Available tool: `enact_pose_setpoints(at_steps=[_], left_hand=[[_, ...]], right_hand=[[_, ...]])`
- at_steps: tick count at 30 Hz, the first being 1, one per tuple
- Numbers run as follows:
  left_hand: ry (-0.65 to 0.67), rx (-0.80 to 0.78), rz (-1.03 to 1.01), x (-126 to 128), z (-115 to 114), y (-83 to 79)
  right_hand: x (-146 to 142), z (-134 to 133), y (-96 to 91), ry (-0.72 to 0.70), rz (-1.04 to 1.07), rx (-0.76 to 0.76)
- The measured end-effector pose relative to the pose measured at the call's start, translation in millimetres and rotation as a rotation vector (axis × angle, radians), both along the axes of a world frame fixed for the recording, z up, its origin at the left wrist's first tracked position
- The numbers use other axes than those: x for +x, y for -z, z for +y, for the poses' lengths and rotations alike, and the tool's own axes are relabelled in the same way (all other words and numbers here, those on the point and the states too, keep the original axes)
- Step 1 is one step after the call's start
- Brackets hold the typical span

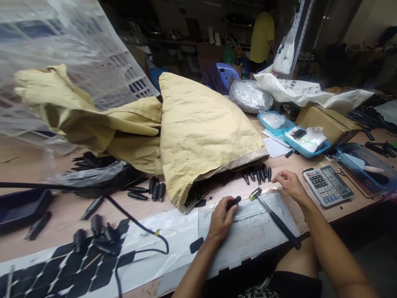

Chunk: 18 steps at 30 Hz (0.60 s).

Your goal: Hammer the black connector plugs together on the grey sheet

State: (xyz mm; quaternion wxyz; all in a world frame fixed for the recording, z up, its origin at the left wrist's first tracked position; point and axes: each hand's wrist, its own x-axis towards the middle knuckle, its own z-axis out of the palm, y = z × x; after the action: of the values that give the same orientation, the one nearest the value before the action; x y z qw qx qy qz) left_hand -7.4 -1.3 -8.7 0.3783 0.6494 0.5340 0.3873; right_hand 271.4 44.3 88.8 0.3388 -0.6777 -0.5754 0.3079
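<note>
1. At the far left, a dark tray (21,207) sits on the tabletop (341,211), with a clear plastic sheet (62,49) hanging above it.
2. Next comes a heap of black plastic parts (93,165), partly under a film. In front of it a black cable (136,225) curls across a panel with dark cells (62,269).
3. A big crumpled yellow paper sack (198,128) lies on its side in the middle, its mouth facing the person. More dark parts show inside the opening.
4. The left hand (221,219) rests on a white sheet (254,236) at the near edge. Its fingers are closed around a small black piece (234,201), which sticks out up and to the right.
5. Just beside that piece lies a small hammer (274,217), flat on the white sheet. Its head is near the piece and its black handle runs towards the person; neither hand touches it.
6. A short row of black pieces (257,174) lies at the sack's mouth, between the two hands and a little further back.
7. The right hand (290,184) is well apart from the left, fingers bent, tips down by the sheet's far corner. I cannot tell whether it pinches anything.
8. A calculator (328,185) lies just to its right, with blue trays (305,145) and a cardboard box (328,122) behind.
9. At the back, a person in a yellow shirt (262,37) stands facing the shelves.
</note>
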Motion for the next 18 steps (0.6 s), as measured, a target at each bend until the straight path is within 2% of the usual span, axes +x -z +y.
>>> enact_pose_setpoints(at_steps=[2, 5, 9, 18], left_hand=[[0.005, 0.008, 0.005, 0, 0, -0.6], [0.006, 0.034, 0.021, 1, 0, -2.4], [0.008, 0.077, 0.039, 1, 1, -2.8], [0.036, 0.103, 0.071, 1, 1, -2.5]], right_hand=[[-26, -11, -1.0, -0.102, 0.215, 0.015], [-52, -19, -8.0, -0.196, 0.246, 0.01], [-70, -21, -13.9, -0.369, 0.129, 0.018], [-78, -19, -6.5, -0.535, -0.156, 0.223]])
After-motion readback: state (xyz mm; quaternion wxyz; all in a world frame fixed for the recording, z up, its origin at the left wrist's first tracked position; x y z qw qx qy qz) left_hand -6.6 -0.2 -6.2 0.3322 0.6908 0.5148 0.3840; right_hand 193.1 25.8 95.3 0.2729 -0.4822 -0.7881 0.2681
